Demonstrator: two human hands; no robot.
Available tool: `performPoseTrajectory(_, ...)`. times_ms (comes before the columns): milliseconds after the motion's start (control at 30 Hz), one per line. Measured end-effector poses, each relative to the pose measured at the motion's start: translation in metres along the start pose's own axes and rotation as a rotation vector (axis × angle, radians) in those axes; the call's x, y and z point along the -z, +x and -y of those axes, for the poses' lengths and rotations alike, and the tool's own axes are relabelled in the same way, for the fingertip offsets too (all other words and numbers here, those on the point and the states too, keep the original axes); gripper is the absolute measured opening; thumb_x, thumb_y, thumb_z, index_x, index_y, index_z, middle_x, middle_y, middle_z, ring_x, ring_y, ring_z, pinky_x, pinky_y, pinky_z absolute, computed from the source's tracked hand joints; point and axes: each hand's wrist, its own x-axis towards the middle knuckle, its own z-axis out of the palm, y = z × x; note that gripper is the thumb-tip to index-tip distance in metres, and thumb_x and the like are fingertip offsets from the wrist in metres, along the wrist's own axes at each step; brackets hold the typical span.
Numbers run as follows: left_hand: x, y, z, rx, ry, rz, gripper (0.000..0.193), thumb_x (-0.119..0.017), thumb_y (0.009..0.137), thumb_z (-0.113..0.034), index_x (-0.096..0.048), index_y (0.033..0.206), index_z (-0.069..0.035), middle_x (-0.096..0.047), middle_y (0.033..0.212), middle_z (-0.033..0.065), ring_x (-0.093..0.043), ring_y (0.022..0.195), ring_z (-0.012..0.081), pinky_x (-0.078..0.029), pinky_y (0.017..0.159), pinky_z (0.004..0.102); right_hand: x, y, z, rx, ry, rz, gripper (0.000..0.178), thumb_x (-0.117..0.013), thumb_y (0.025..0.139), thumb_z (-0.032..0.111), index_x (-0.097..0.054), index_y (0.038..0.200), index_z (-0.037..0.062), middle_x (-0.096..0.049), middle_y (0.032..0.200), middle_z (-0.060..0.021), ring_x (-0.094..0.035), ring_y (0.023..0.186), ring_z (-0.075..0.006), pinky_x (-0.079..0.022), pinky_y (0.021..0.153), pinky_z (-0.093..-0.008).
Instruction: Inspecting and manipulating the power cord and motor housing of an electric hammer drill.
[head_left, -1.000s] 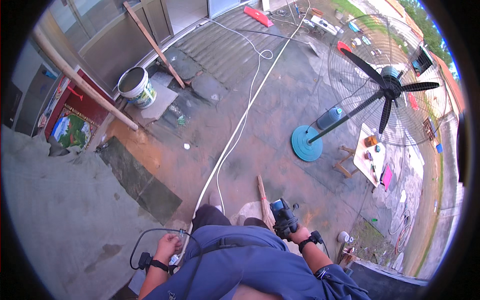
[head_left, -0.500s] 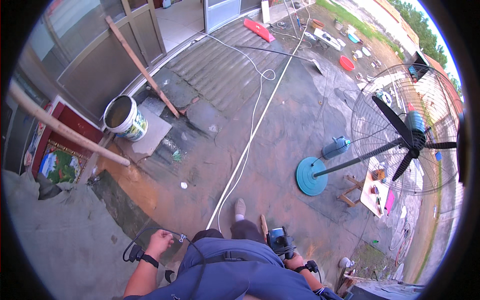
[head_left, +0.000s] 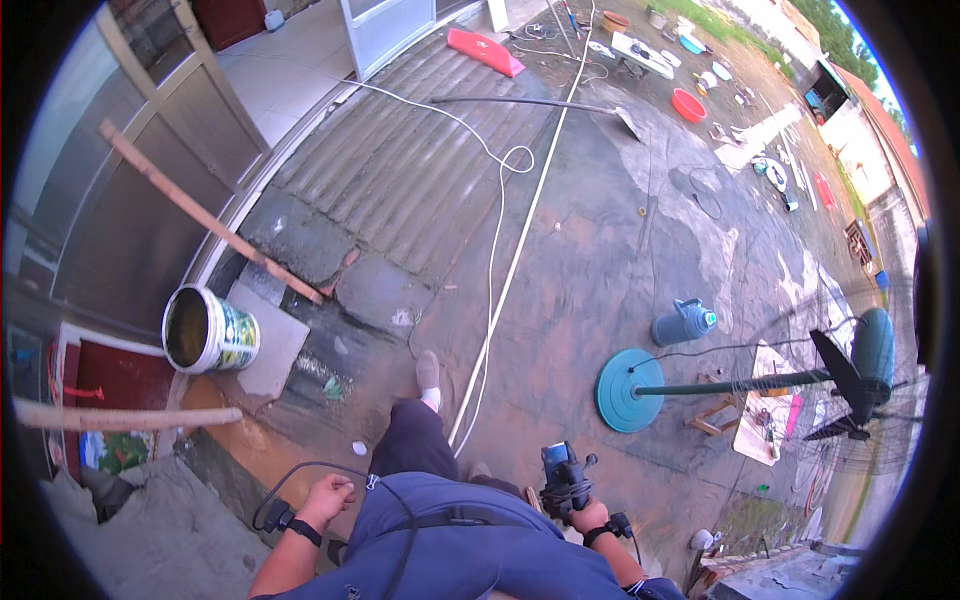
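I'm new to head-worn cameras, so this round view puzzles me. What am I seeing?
There is no robot here, just a person with two bare hands. A fisheye camera on the head looks down; its lens bends straight edges. The right hand grips a blue-and-black power tool with a dark cord bundled around it. The left hand is curled; whether it holds anything is unclear. On the ground ahead are a pedestal fan and a blue thermos jug, with a white bucket to the left.
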Motion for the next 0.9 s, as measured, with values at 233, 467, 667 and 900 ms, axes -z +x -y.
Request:
performPoseTrajectory(233,0.027,0.107,-0.17,-0.044,0.011,-0.01,0.02,-0.059,0.096,-0.011,-0.058,0.113,-0.001,-0.067,0.096,0.0093,-0.067,0.081,0.018,-0.053,0.066,0.0289,0.059,0.084,0.133,-0.002,0.037,-0.114,0.053,-0.076,0.068,0.023,-0.066,0.116,0.0052,-0.072,0.101,-0.0187,-0.07,0.098,-0.0329,-0.054,0.087,-0.0413)
performPoseTrajectory(467,0.055,0.145,-0.268,-0.041,-0.062,-0.051,0.019,-0.059,0.096,-0.011,-0.058,0.111,-0.001,-0.067,0.097,0.0092,-0.067,0.081,0.0178,-0.053,0.066,0.0292,0.154,0.156,0.313,0.177,0.029,-0.107,0.048,-0.075,0.067,0.021,-0.068,0.111,0.0034,-0.072,0.1,-0.0201,-0.07,0.096,-0.0337,-0.054,0.087,-0.0419)
performPoseTrajectory(667,0.046,0.157,-0.265,-0.002,-0.218,-0.178,0.019,-0.059,0.096,-0.012,-0.058,0.112,-0.003,-0.066,0.095,0.0077,-0.066,0.08,0.0183,-0.053,0.066,0.0299,0.211,0.231,0.454,0.327,-0.083,-0.061,0.045,-0.073,0.068,0.022,-0.067,0.107,0.0006,-0.071,0.1,-0.0219,-0.069,0.095,-0.0357,-0.054,0.085,-0.0426)
performPoseTrajectory(900,-0.008,0.144,-0.335,0.142,-0.34,-0.213,0.027,-0.06,0.095,-0.012,-0.057,0.119,0.001,-0.066,0.102,0.0114,-0.069,0.088,0.0218,-0.055,0.071,0.0343,0.254,0.3,0.567,0.484,-0.281,-0.004,0.053,-0.076,0.074,0.042,-0.067,0.108,0.0027,-0.071,0.101,-0.0218,-0.068,0.096,-0.0372,-0.055,0.084,-0.0446)
